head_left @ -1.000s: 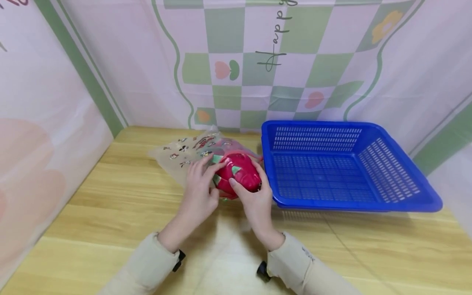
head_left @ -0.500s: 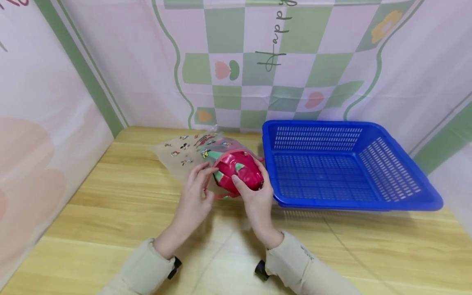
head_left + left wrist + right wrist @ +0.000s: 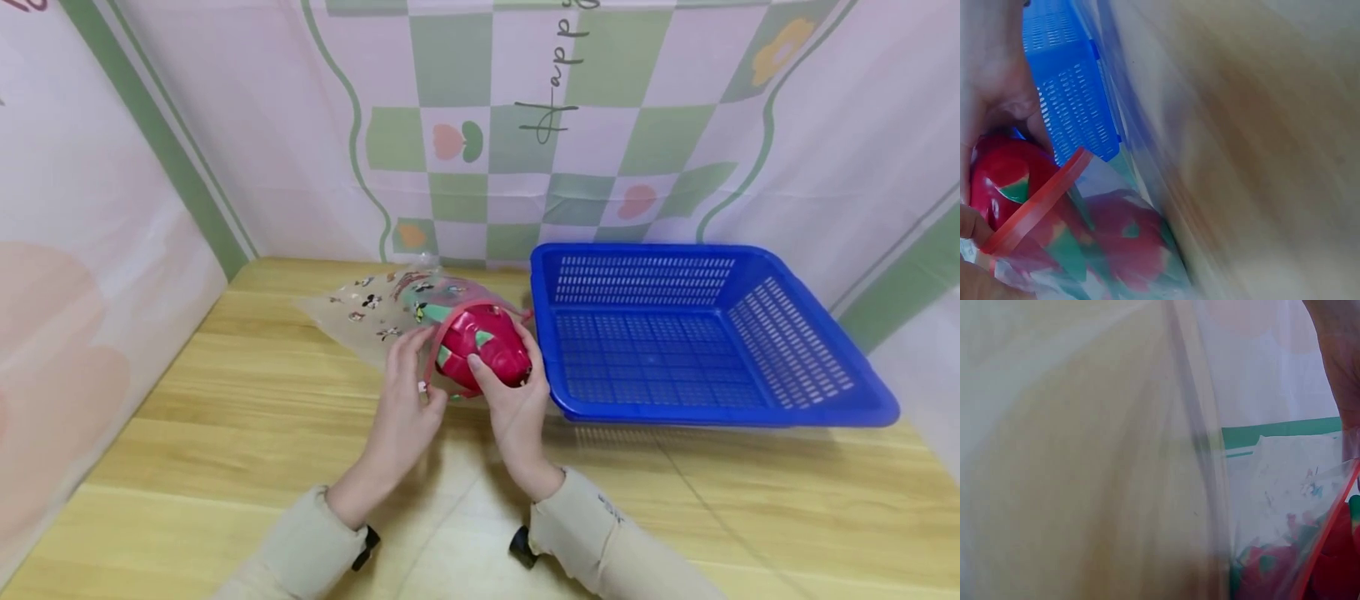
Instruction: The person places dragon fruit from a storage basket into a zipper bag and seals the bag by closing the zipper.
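Dragon-fruit-like piece (image 3: 491,346), glossy red with green tips: located just left of the blue basket (image 3: 712,415) as the head view shows it, near that basket's left rim. Your right hand (image 3: 517,408) grips it, thumb across the top, fingers round the side toward the basket. Your left hand (image 3: 405,408), farther from the basket, pinches the red-edged mouth of a clear printed bag (image 3: 375,312) between thumb and fingers. The bag's red band (image 3: 1041,203) crosses the piece; how deep the piece sits inside, you cannot tell from these views. Left wrist view: a second red-and-green shape (image 3: 1125,240) shows through the film, outline blurred.

Surroundings: the bag lies on the wood-grain worktop (image 3: 225,442), left of the basket, printed with small cartoon figures. Behind the basket hangs a checked green-and-white cloth (image 3: 517,150). You wear pale sleeves (image 3: 300,542).
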`<state>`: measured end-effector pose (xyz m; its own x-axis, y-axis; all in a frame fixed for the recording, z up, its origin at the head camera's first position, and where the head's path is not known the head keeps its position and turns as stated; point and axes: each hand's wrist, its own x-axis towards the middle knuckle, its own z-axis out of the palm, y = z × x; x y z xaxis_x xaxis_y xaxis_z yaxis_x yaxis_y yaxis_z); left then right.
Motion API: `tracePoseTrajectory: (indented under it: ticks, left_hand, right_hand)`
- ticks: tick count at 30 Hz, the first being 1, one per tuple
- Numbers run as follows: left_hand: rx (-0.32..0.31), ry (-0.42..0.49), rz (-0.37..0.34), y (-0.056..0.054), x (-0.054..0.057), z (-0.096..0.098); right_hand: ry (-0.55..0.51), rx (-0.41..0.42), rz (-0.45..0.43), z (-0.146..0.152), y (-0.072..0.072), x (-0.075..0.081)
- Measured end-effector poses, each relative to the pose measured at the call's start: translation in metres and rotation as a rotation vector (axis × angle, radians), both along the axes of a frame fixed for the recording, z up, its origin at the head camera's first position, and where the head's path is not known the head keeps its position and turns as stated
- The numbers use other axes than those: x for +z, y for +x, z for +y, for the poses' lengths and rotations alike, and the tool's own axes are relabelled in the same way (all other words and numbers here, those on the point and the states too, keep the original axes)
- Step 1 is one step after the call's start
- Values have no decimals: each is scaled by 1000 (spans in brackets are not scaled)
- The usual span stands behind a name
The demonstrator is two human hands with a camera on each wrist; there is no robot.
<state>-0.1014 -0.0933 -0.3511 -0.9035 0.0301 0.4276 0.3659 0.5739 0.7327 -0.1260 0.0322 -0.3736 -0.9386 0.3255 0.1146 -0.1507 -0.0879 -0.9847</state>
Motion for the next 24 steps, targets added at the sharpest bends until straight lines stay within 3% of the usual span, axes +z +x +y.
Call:
tracePoseTrajectory:
  ticks: [7, 9, 14, 18, 24]
  left_hand:
    - [54, 5, -109, 2, 0, 3]
    - [59, -19, -107, 2, 0, 5]
    - [125, -104, -10, 0, 2, 6]
    - [181, -97, 34, -3, 5, 1]
    - [129, -88, 80, -8, 8, -3]
  right_hand:
    - [-65, -26, 26, -2, 1, -5]
    - [-55, -19, 28, -3, 2, -6]
    - [-21, 22, 30, -4, 3, -4]
    - [-6, 58, 10, -2, 1, -3]
    - [25, 103, -45, 0, -1, -6]
